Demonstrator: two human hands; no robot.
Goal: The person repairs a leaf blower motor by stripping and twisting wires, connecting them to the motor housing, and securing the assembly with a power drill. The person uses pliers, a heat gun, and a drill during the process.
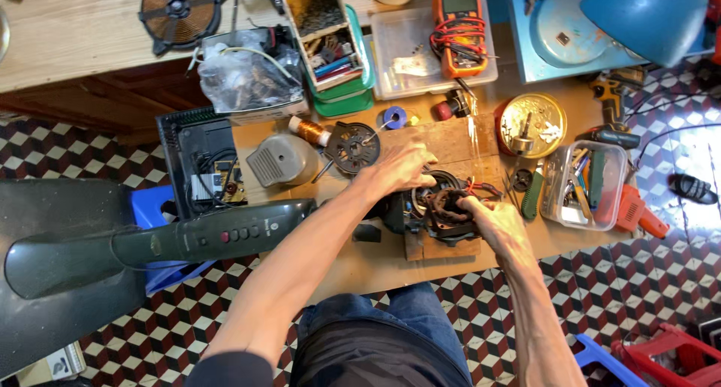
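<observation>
Gripping the motor (443, 207), both hands (451, 191) curled.

Motor (443, 207), frame centre: dark matt plastic housing, dull coppery wire windings. Workbench (360, 263): bare wood, matt, scuffed. Multimeter (458, 26), upper centre: orange rubbery casing. Round tin (532, 125), upper right: shiny gold metal. Tool box (589, 184), right: clear glossy plastic. Fan pedestal (135, 248), left: dark green glossy plastic. Bag (244, 75), upper left: crinkled clear plastic.

Head cam, single view, looks steeply down, close over low workbench (360, 263) & knees.
</observation>
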